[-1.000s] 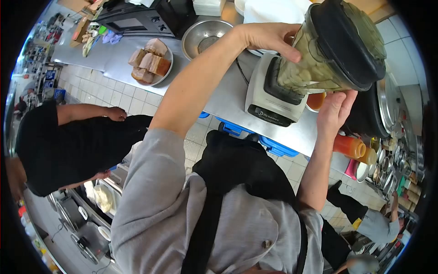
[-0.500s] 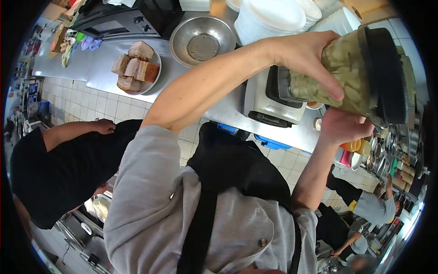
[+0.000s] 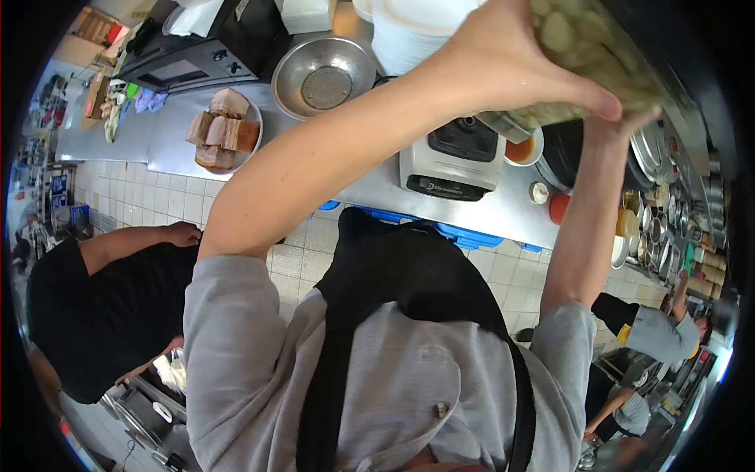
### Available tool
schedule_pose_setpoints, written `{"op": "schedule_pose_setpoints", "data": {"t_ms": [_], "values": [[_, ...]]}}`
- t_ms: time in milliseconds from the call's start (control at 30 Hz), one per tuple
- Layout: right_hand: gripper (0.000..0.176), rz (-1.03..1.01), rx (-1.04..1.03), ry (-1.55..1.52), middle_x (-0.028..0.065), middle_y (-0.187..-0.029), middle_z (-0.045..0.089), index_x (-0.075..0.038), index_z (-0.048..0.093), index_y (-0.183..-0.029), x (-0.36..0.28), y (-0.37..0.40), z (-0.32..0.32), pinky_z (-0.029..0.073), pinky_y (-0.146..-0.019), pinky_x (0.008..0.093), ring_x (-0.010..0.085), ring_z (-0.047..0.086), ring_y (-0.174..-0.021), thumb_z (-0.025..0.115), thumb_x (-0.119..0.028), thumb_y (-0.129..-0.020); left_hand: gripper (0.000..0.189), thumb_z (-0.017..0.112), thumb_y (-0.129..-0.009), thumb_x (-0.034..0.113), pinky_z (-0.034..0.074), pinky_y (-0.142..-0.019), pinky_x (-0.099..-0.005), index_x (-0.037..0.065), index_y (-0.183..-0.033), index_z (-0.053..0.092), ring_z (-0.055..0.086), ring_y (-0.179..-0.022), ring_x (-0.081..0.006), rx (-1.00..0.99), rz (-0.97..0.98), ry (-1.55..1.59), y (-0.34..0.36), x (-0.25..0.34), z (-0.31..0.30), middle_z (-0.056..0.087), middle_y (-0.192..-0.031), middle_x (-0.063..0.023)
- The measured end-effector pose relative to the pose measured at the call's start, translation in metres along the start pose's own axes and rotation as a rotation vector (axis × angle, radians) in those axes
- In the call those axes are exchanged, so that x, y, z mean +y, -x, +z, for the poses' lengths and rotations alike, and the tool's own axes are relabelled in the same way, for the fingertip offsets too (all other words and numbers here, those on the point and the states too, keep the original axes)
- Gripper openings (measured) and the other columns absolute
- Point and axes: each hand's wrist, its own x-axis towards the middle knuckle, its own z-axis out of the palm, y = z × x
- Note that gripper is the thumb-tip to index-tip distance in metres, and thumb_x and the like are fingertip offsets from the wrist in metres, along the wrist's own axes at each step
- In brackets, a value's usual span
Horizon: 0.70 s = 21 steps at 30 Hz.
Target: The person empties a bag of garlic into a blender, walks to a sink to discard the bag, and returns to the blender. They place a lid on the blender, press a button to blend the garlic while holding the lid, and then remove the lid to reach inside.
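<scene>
Blender jar (image 3: 586, 47), packed with pale chunks, is tilted at the upper right of the frame, well above the blender base (image 3: 452, 161) on the table (image 3: 169, 134). The left hand (image 3: 511, 67) has its fingers clamped around its side; the right hand (image 3: 625, 130) touches it from beneath, and I cannot tell how its fingers close

Steel counter (image 3: 169, 138) along far side; pale tiled floor (image 3: 299, 259) below; blue crates (image 3: 472, 234) beneath counter; bright, even light.

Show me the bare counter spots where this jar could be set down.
Bare steel counter lies between the meat plate and blender base, in front of the metal bowl; more lies left of the plate. Right of the base it is crowded: sauce bowl, bottles.
</scene>
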Motion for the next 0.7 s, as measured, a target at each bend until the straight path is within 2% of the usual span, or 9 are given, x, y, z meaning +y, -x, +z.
{"op": "schedule_pose_setpoints", "data": {"t_ms": [33, 67, 167, 200, 233, 300, 433, 467, 700], "values": [[0.066, 0.039, 0.008, -0.079, 0.0136, -0.13, 0.061, -0.005, 0.056, -0.134, 0.001, 0.007, 0.011, 0.051, -0.099, 0.0461, 0.0309, 0.061, -0.116, 0.034, -0.057, -0.101, 0.147, 0.094, -0.066, 0.041, 0.033, -0.119, -0.0413, -0.012, -0.151, -0.014, 0.04, -0.141, -0.0368, 0.228, 0.009, -0.113, 0.0, -0.006, 0.013, 0.033, -0.152, -0.0319], [0.066, 0.032, 0.017, -0.082, 0.0136, -0.13, 0.061, -0.005, 0.056, -0.134, 0.002, 0.011, 0.019, 0.051, -0.099, 0.0461, 0.0309, 0.061, -0.116, 0.034, -0.057, -0.101, 0.142, 0.094, -0.069, 0.033, 0.035, -0.118, -0.0392, -0.011, -0.151, -0.014, 0.042, -0.14, -0.0345, 0.252, 0.103, 0.074, -0.002, -0.015, 0.02, 0.036, -0.15, -0.0285], [0.056, 0.228, -0.29, -0.516, 0.0155, -0.128, 0.064, -0.004, 0.059, -0.132, 0.003, 0.021, 0.036, 0.054, -0.098, 0.0461, 0.0303, 0.064, -0.114, 0.048, -0.049, -0.101, 0.133, 0.091, -0.074, 0.027, 0.036, -0.117, -0.0401, -0.008, -0.152, -0.011, 0.041, -0.141, -0.0321, 0.23, 0.033, 0.074, -0.002, -0.006, 0.027, 0.037, -0.149, -0.0255], [0.053, 0.291, -0.393, -0.659, 0.0161, -0.127, 0.066, -0.004, 0.06, -0.132, 0.003, 0.019, 0.033, 0.055, -0.097, 0.0461, 0.0302, 0.065, -0.113, 0.053, -0.046, -0.101, 0.125, 0.088, -0.077, 0.021, 0.037, -0.117, -0.041, -0.005, -0.154, -0.006, 0.042, -0.14, -0.0315, 0.225, -0.032, 0.375, -0.01, -0.02, 0.022, 0.037, -0.149, -0.024], [0.053, 0.283, -0.383, -0.661, 0.0161, -0.127, 0.066, -0.004, 0.06, -0.132, 0.01, 0.011, 0.027, 0.055, -0.097, 0.0461, 0.0302, 0.065, -0.113, 0.053, -0.046, -0.101, 0.125, 0.088, -0.077, 0.021, 0.037, -0.117, -0.041, -0.005, -0.154, -0.006, 0.042, -0.14, -0.0315, 0.212, -0.036, 0.375, -0.014, -0.041, 0.024, 0.037, -0.149, -0.024], [0.064, 0.546, -0.471, -0.689, 0.0165, -0.142, 0.057, -0.011, 0.053, -0.142, 0.031, -0.006, 0.011, 0.051, -0.103, 0.0513, 0.0338, 0.058, -0.124, 0.047, -0.058, -0.1, 0.123, 0.088, -0.077, 0.018, 0.038, -0.116, -0.0416, -0.003, -0.154, -0.004, 0.044, -0.139, -0.0311, 0.326, 0.215, 0.029, -0.018, -0.075, 0.033, 0.038, -0.148, -0.0236], [0.063, 0.489, -0.459, -0.587, 0.016, -0.141, 0.057, -0.01, 0.053, -0.141, 0.05, -0.016, -0.011, 0.051, -0.103, 0.0506, 0.033, 0.058, -0.124, 0.047, -0.056, -0.1, 0.113, 0.089, -0.076, 0.015, 0.043, -0.112, -0.0389, -0.003, -0.152, 0.007, 0.049, -0.132, -0.028, 0.404, 0.035, -0.006, -0.008, -0.063, 0.048, 0.043, -0.143, -0.0208], [0.062, 0.474, -0.465, -0.556, 0.0158, -0.14, 0.057, -0.01, 0.053, -0.141, 0.052, -0.014, -0.013, 0.051, -0.103, 0.0504, 0.0328, 0.058, -0.124, 0.047, -0.056, -0.1, 0.106, 0.089, -0.076, 0.015, 0.043, -0.11, -0.038, -0.004, -0.149, 0.014, 0.05, -0.13, -0.0268, 0.443, 0.07, 0.016, -0.006, -0.067, 0.053, 0.045, -0.14, -0.0201], [0.059, 0.372, -0.502, -0.323, 0.0146, -0.138, 0.058, -0.008, 0.054, -0.139, 0.071, -0.008, -0.034, 0.05, -0.103, 0.049, 0.031, 0.058, -0.124, 0.046, -0.052, -0.1, 0.1, 0.088, -0.077, 0.014, 0.044, -0.109, -0.0372, -0.005, -0.147, 0.019, 0.05, -0.129, -0.0256, 0.436, -0.011, -0.064, 0.005, -0.077, 0.058, 0.046, -0.139, -0.0197]]}}
